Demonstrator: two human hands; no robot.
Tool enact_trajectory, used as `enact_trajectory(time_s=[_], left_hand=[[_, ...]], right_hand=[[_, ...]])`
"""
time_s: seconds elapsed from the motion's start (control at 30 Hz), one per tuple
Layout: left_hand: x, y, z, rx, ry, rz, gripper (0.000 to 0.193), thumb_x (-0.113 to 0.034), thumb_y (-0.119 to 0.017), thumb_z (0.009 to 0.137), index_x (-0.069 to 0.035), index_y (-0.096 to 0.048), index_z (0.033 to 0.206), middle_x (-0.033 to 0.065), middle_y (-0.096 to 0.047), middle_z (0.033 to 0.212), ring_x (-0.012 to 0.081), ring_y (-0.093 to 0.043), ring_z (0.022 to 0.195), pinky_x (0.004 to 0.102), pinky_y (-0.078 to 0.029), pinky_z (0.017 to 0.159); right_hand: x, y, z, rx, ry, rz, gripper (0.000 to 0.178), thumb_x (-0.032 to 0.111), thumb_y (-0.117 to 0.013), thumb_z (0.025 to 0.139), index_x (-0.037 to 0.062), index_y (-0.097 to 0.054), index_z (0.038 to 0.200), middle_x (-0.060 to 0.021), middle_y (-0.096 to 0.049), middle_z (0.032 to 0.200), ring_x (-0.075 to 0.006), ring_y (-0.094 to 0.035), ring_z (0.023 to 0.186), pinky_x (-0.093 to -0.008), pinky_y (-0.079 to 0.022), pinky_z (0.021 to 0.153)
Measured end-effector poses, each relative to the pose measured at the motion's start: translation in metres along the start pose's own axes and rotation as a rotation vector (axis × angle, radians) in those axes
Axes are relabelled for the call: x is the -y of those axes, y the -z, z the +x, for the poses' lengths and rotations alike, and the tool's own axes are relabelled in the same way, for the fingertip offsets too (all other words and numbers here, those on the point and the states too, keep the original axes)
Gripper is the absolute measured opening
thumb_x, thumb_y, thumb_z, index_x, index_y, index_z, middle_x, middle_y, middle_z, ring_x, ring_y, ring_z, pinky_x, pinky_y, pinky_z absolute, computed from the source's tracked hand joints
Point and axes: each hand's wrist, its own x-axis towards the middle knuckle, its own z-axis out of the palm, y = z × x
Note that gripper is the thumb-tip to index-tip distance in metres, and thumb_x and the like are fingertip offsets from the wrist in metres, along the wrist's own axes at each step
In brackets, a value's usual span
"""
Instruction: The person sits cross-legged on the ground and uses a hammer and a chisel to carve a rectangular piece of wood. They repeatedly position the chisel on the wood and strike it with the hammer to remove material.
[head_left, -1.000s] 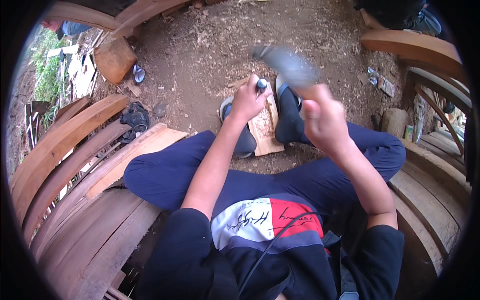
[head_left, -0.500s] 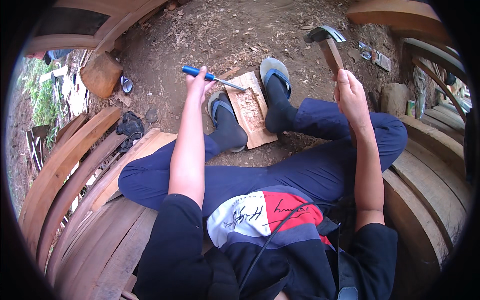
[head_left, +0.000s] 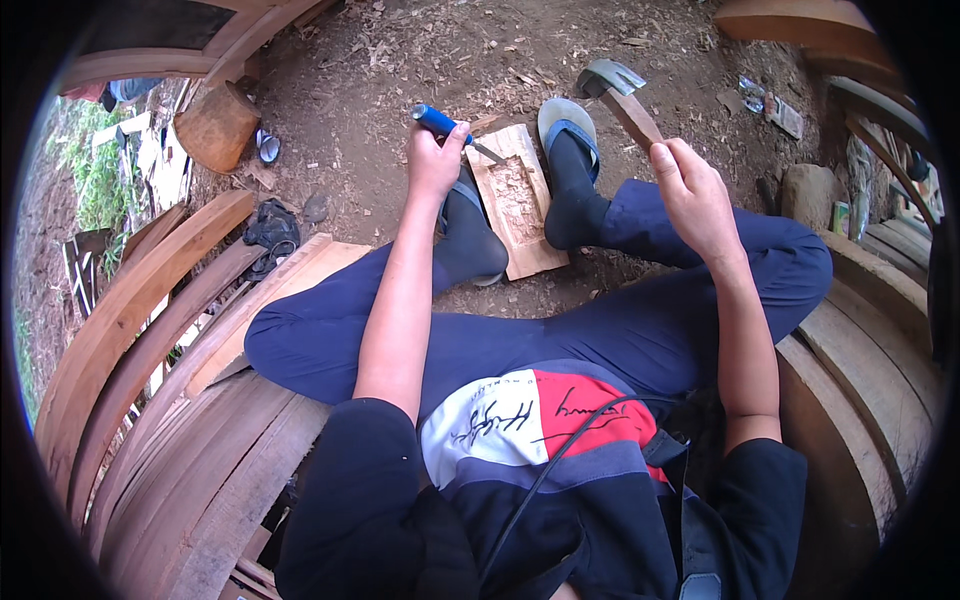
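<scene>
My left hand [head_left: 437, 160] is closed around a chisel [head_left: 436, 120] with a blue handle. The chisel's metal blade slants down to the right, its tip at the upper part of a recess in a pale wooden board [head_left: 538, 262]. Rough chips fill the recess. The board lies on the ground between my two feet, which are in dark socks and flip-flops. In my right hand [head_left: 696, 200] is the wooden handle of a claw hammer [head_left: 630, 118]. Its metal head is raised to the upper right of the board, apart from the chisel.
Curved wooden pieces [head_left: 150, 320] and planks [head_left: 225, 480] stand close on my left. More curved timbers [head_left: 860, 360] lie on my right. A wood block [head_left: 216, 128] and a black bundle [head_left: 271, 238] are at the left. Wood chips litter the dirt floor [head_left: 400, 60].
The hammer has swung lower and to the left, toward the chisel. My left hand has shifted right, and the chisel stands somewhat steeper. The whole view has shifted slightly.
</scene>
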Motion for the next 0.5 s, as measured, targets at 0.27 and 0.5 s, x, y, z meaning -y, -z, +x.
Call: enact_trajectory(time_s=[0.27, 0.5], left_hand=[[-0.019, -0.006, -0.018, 0.060, -0.115, -0.048, 0.031, -0.022, -0.075, 0.087, 0.000, -0.057, 0.100, 0.0101, -0.071, 0.091, 0.0185, -0.070, 0.084, 0.0332, -0.055, 0.077], [-0.034, -0.018, -0.040, 0.168, -0.302, 0.029, 0.033, -0.021, -0.078, 0.084, -0.005, -0.052, 0.097, 0.0088, -0.067, 0.080, 0.0192, -0.068, 0.070, 0.0323, -0.053, 0.065]], right_hand=[[0.009, -0.001, -0.006, -0.001, 0.020, -0.022, 0.038, 0.039, -0.049, 0.100, 0.0024, -0.059, 0.095, -0.0220, -0.063, 0.077, -0.0410, -0.063, 0.077, -0.0461, -0.046, 0.068], [0.010, -0.005, -0.016, 0.013, 0.105, -0.066, 0.034, 0.035, -0.050, 0.100, 0.0029, -0.060, 0.097, -0.0217, -0.063, 0.074, -0.0427, -0.063, 0.076, -0.0474, -0.046, 0.065]])
